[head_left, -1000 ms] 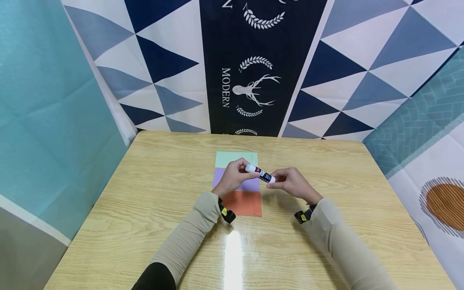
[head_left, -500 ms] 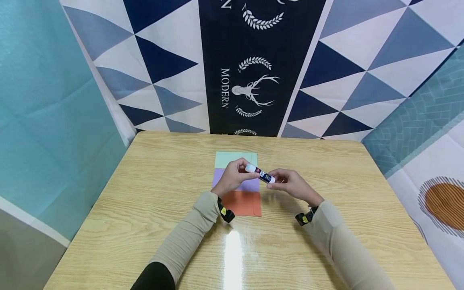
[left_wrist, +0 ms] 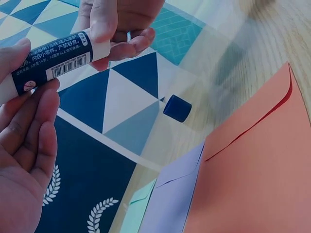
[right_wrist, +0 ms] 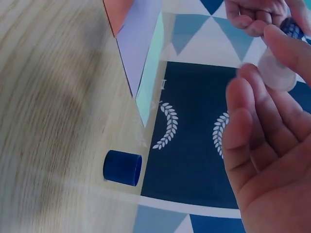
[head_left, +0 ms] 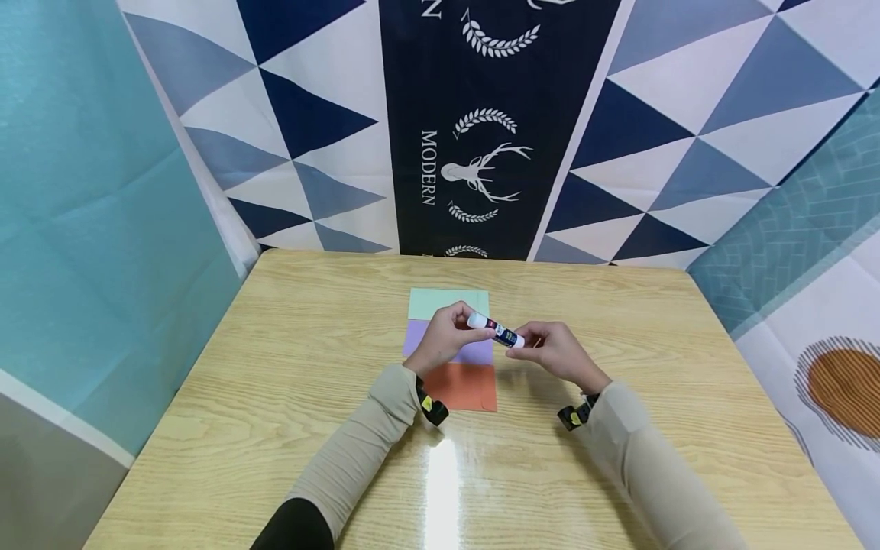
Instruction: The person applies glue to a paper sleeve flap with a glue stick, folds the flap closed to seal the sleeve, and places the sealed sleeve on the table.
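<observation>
A glue stick (head_left: 500, 333), white at both ends with a dark blue printed label, is held tilted above the table between two hands. My left hand (head_left: 442, 338) grips its upper left end between thumb and fingers. At the other white end, my right hand (head_left: 555, 351) pinches with thumb and fingertips. In the left wrist view the glue stick (left_wrist: 58, 60) turns its barcode side to the camera. A dark blue cap (right_wrist: 121, 167) lies on the tabletop, apart from both hands; in the head view I cannot make it out.
Under and beside the left hand lie three envelopes in an overlapping column: mint green (head_left: 447, 302), purple (head_left: 476, 353) and orange (head_left: 464, 386). The wooden table (head_left: 296, 367) ends at a patterned cloth backdrop (head_left: 323, 114). A light reflection shows near its front.
Both hands keep nearly the same place around the glue stick. The right fingers shift slightly at its lower end.
</observation>
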Tool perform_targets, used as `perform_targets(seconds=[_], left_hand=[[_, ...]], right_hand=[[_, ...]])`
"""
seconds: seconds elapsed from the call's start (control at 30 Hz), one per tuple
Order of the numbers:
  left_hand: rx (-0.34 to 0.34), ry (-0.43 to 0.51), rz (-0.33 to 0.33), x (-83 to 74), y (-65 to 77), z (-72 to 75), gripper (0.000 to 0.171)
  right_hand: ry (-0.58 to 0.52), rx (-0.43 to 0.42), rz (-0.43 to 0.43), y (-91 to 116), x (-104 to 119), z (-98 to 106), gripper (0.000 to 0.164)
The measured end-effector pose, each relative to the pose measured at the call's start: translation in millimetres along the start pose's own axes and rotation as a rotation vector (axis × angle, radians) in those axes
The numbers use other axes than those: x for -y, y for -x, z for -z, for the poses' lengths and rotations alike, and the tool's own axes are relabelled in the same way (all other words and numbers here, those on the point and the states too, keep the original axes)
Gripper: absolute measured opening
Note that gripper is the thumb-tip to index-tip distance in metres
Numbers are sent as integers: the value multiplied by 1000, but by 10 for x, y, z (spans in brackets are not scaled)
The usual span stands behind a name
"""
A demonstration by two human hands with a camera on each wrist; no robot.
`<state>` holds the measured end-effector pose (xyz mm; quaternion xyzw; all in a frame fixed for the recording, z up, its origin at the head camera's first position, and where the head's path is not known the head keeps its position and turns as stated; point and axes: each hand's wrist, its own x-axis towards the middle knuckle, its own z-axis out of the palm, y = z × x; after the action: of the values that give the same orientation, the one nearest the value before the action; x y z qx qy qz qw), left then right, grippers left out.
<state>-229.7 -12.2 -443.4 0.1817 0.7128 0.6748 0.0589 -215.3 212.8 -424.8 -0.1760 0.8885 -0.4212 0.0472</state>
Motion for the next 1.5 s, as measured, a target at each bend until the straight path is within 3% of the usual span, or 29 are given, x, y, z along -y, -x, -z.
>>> perform_targets(seconds=[0.13, 0.3, 0.57, 0.67, 0.93, 1.17, 1.33, 1.5], left_hand=[[-21, -13, -4, -1, 6, -22, 22], [-23, -11, -21, 11, 8, -23, 22], [25, 14, -17, 21, 8, 12, 19], [40, 3, -4, 17, 11, 14, 20], [22, -22, -3, 21, 13, -6, 20], [26, -36, 37, -224, 114, -18, 20], [24, -36, 47, 0, 27, -32, 22], [17, -34, 34, 35, 26, -37, 24]], right_hand=[[3, -34, 24, 6, 2, -50, 26], [-22, -1, 24, -4, -5, -54, 30], [-33, 224, 20, -23, -35, 102, 32], [-10, 256, 15, -25, -37, 122, 28], [12, 92, 21, -4, 3, 38, 23], [29, 25, 49, 21, -17, -34, 25], [28, 20, 61, 34, -32, -57, 25], [19, 18, 63, 30, -46, -56, 25]])
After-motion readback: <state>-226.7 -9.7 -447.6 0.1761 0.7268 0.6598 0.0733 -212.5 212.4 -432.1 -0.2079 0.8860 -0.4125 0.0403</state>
